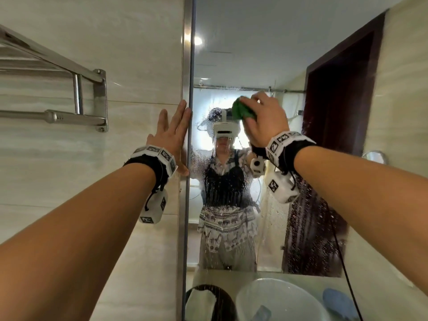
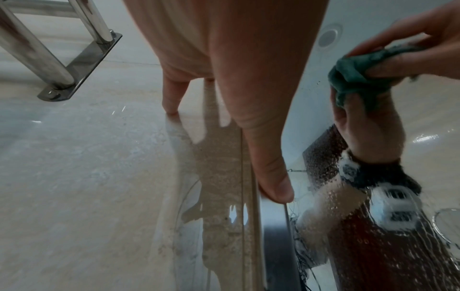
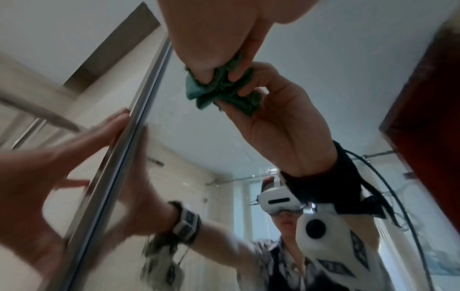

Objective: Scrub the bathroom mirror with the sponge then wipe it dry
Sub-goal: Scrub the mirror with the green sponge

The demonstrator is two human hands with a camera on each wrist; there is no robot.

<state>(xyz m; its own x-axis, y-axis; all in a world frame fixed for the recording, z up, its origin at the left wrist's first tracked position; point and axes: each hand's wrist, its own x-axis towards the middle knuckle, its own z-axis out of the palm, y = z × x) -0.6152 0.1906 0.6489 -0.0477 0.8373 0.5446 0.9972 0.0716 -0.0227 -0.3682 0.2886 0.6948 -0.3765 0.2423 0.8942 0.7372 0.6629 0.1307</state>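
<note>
The right hand (image 1: 266,119) presses a crumpled green sponge (image 1: 243,110) flat against the bathroom mirror (image 1: 254,54), high up and toward its left half. The fingers curl over the top of the sponge and the thumb tucks under it, so the soft, ragged-edged pad is bunched in a firm grip; the right wrist view shows its fibrous teal-green folds (image 3: 224,88) squeezed between the fingertips and touching their own reflection. The glass below the sponge is wet: fine droplets bead over it and thin streaks run straight down toward the bottom edge.

The left hand (image 1: 172,133) lies open with straight, spread fingers, palm on the glossy beige wall tile (image 1: 115,42), holding nothing. Its outermost finger rests along the mirror's brushed-metal frame (image 1: 188,66), a narrow vertical strip.

To the left on the tile hangs a polished steel towel rack (image 1: 76,89) of round tubes on a flat bracket. Below the mirror sits a rounded translucent glass basin (image 1: 273,300), with a blue cloth (image 1: 338,302) just to its right.
</note>
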